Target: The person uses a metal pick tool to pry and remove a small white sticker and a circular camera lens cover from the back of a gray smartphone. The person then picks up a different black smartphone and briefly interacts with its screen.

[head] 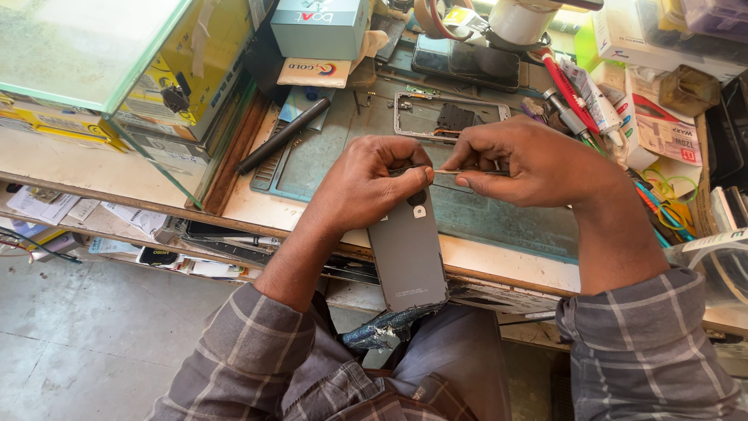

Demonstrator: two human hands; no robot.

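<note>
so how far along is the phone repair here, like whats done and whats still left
Done: a bare phone frame already lies stripped on the green mat. In hand: the left hand grips the top of the grey phone back, while the right hand holds thin metal tweezers to its upper edge. Left: back and frame remain apart, and another dark phone waits behind.

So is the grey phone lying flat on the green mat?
No, the left hand holds the grey phone up at the bench edge, its lower end hanging over the person's lap, off the green mat.
</note>
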